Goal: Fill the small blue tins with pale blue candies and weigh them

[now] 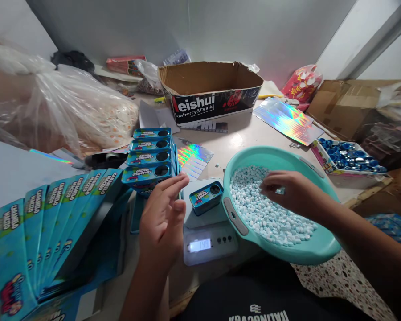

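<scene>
My right hand (287, 187) is over the turquoise basin (284, 254), fingers curled together; a few pale candies seem to be in its grip. Small white and light-blue candies (274, 214) fill much of the basin. My left hand (163, 218) is raised with its fingers stretched out, holding nothing. Just right of it, a small blue tin (205, 198) with a round hole in its top sits on a digital scale (210, 247); the display looks like 149. Behind my left fingertips, several similar blue tins (147, 171) are lined up in a row.
Folded blue cartons (53, 223) fan out at the left, below a large clear plastic bag (87, 107). An open cardboard box (214, 104) stands at the back. Holographic sheets (287, 118) lie beside it. At right is a tray of shiny blue pieces (350, 156).
</scene>
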A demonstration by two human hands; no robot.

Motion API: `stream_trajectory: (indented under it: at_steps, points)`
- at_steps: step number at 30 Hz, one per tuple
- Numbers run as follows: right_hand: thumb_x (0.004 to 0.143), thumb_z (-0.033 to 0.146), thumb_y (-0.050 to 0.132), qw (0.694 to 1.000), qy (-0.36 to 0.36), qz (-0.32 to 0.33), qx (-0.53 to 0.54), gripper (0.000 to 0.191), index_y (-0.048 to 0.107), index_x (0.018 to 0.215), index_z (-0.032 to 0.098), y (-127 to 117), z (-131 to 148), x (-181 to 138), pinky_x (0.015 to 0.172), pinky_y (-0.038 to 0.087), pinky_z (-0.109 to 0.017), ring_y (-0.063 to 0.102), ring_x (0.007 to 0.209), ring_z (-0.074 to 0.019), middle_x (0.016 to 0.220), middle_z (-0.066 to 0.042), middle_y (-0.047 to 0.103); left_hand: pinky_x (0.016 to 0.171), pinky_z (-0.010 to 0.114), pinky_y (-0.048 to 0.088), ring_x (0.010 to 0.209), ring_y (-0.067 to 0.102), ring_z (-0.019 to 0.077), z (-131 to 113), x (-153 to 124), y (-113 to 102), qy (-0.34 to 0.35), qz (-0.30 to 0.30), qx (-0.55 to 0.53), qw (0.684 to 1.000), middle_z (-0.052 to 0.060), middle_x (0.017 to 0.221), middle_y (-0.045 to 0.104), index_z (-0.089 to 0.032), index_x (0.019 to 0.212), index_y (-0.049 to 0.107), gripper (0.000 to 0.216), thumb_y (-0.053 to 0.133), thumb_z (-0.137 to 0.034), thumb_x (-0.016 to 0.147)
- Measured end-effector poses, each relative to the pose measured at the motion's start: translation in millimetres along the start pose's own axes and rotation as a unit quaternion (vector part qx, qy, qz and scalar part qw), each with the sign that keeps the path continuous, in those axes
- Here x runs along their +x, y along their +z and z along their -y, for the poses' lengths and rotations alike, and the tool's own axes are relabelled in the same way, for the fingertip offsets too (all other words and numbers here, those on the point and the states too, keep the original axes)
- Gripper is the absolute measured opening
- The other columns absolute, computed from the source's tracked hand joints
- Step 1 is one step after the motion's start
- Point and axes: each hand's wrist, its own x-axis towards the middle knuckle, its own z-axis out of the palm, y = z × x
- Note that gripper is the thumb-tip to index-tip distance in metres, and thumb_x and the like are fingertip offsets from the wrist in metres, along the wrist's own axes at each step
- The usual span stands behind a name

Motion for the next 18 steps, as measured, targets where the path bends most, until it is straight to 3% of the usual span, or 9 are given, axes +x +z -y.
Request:
stream_trajectory:
  at_steps: [3, 5, 9, 13, 16, 18]
  points:
    - [0.093, 0.025, 0.057, 0.993, -0.106, -0.034, 0.035, 0.017, 0.073, 0.09, 0.02, -2, 34, 31, 0.075, 0.05, -0.03, 0.064, 0.081, -0.0159, 0.093, -0.005, 0.072, 0.108, 0.044, 0.048, 0.126, 0.056, 0.0241, 1, -1, -1, -0.004, -0.007, -0.014, 1.0, 0.006, 0.126, 0.062, -0.027, 0.118, 0.068, 0.027, 0.052, -0.035, 0.098]
    - [0.095, 0.023, 0.056, 0.987, -0.154, -0.021, 0.028, 0.017, 0.073, 0.099, 0.021, 5, 53, 48, 0.077, 0.05, -0.03, 0.065, 0.084, -0.0157, 0.097, -0.005, 0.072, 0.107, 0.044, 0.048, 0.126, 0.056, 0.0244, 1, -1, -2, -0.011, -0.008, -0.012, 1.0, 0.006, 0.126, 0.062, -0.028, 0.117, 0.068, 0.026, 0.053, -0.035, 0.098]
    - [0.096, 0.019, 0.055, 0.982, -0.18, 0.027, -0.044, 0.021, 0.068, 0.113, 0.02, 16, 71, 61, 0.08, 0.05, -0.032, 0.065, 0.094, -0.019, 0.108, -0.007, 0.071, 0.107, 0.043, 0.048, 0.125, 0.056, 0.0242, 1, 0, -3, -0.021, -0.014, -0.016, 1.0, 0.006, 0.126, 0.063, -0.028, 0.115, 0.068, 0.025, 0.053, -0.035, 0.098]
    - [0.098, 0.02, 0.051, 0.987, -0.121, -0.002, -0.105, 0.023, 0.069, 0.112, 0.018, 9, 55, 46, 0.082, 0.05, -0.035, 0.065, 0.098, -0.0225, 0.112, -0.009, 0.069, 0.107, 0.04, 0.048, 0.125, 0.056, 0.0229, 1, 0, -3, -0.021, -0.005, -0.024, 0.999, 0.006, 0.125, 0.063, -0.026, 0.116, 0.068, 0.024, 0.054, -0.033, 0.097]
    - [0.095, 0.029, 0.058, 0.987, -0.018, 0.08, -0.139, 0.023, 0.069, 0.111, 0.018, 11, 26, 26, 0.079, 0.051, -0.038, 0.066, 0.093, -0.0261, 0.108, -0.011, 0.07, 0.107, 0.038, 0.049, 0.125, 0.056, 0.0219, 0, 0, -2, -0.025, -0.012, -0.036, 0.999, 0.006, 0.125, 0.063, -0.025, 0.117, 0.068, 0.025, 0.054, -0.032, 0.098]
    - [0.092, 0.03, 0.063, 0.979, 0.006, 0.154, -0.134, 0.03, 0.066, 0.118, 0.016, 21, 6, 13, 0.08, 0.052, -0.04, 0.066, 0.095, -0.0281, 0.111, -0.013, 0.068, 0.106, 0.037, 0.05, 0.124, 0.056, 0.0215, 0, 1, -1, -0.029, -0.016, -0.04, 0.999, 0.006, 0.124, 0.063, -0.025, 0.118, 0.068, 0.025, 0.054, -0.032, 0.098]
